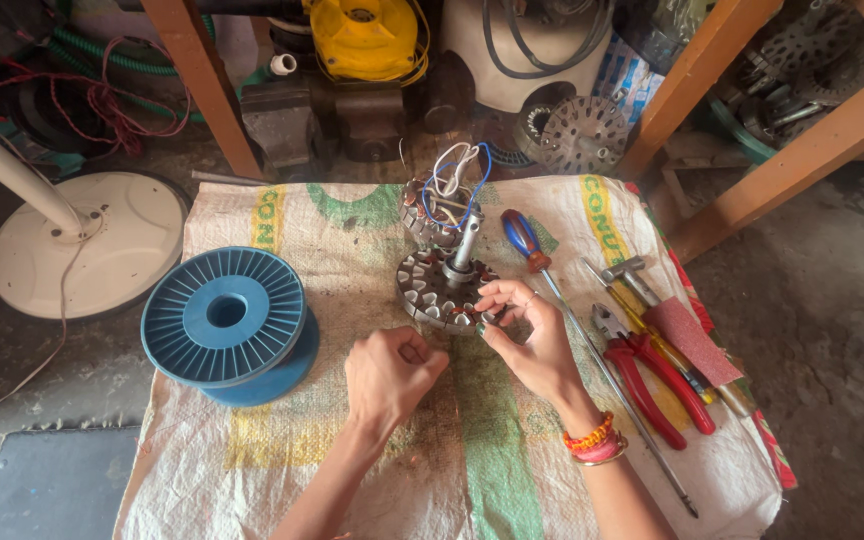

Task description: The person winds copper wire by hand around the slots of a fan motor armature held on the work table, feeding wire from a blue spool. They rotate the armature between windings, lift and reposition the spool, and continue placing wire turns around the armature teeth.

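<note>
Currently the right hand (532, 335) is pinching the rim of the motor core (444, 288) mid-sack (552, 450), while the fisted left hand (388, 372) is gripping something unseen just beside it, ideally pulling evenly; blue spool (224, 325) lying left, screwdriver (592, 350) and red pliers (652, 375) lying right.

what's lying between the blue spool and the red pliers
In the head view, both hands, left hand and right hand, and the stator on the sack.

Blue ribbed spool (224, 325), red-handled pliers (652, 380), blue-and-red-handled screwdriver (525, 240), yellow motor housing (364, 38)
</note>
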Available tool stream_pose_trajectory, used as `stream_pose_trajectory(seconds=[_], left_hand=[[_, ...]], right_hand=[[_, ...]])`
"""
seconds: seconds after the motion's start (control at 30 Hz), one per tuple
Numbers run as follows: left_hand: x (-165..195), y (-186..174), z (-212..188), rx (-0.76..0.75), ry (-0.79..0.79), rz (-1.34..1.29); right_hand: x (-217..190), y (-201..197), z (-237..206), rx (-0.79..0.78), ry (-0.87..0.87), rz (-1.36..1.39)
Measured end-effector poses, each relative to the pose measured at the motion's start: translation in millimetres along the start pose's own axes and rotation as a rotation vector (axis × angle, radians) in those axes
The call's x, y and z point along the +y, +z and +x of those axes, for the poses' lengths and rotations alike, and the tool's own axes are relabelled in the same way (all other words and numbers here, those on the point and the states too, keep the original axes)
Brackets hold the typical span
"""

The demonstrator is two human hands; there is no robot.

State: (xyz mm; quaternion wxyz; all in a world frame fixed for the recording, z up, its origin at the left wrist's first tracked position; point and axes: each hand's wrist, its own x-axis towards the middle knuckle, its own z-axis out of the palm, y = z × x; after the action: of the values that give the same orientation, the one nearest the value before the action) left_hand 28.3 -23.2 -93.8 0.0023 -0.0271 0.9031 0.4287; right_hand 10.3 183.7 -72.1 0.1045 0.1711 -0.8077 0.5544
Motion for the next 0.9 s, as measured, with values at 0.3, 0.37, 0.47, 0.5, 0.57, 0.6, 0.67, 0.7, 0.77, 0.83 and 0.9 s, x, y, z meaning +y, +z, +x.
stream_pose_trajectory(seconds=[0.3,0.37,0.47,0.5,0.57,0.6,0.67,0.7,0.77,0.83,0.9], left_hand=[[3,-12,1,0.000,-0.036,-0.380],[4,-14,2,0.000,-0.047,-0.378],[8,-17,1,0.013,-0.047,-0.346],[9,-17,-1,0.024,-0.039,-0.325],[11,-18,-3,0.018,-0.033,-0.254],[12,-18,-3,0.004,-0.033,-0.205],[12,-17,-3,-0.004,-0.014,-0.219],[11,-16,-2,0.004,0.005,-0.281],[7,-13,2,-0.024,0.030,-0.332],[1,-7,5,-0.101,0.035,-0.314],[-6,-2,9,-0.110,0.019,-0.419]], right_hand=[[-18,8,-6,0.080,-0.265,-0.211],[-23,11,-8,0.074,-0.370,-0.295],[-28,16,-8,0.075,-0.467,-0.349],[-29,18,-8,0.076,-0.443,-0.368],[-31,20,-8,0.077,-0.391,-0.405],[-31,21,-7,0.073,-0.376,-0.400],[-31,22,-7,0.062,-0.344,-0.391],[-30,23,-7,0.067,-0.334,-0.391],[-29,25,-7,0.080,-0.316,-0.390],[-28,25,-8,0.071,-0.312,-0.382],[-26,24,-7,0.069,-0.317,-0.384]])
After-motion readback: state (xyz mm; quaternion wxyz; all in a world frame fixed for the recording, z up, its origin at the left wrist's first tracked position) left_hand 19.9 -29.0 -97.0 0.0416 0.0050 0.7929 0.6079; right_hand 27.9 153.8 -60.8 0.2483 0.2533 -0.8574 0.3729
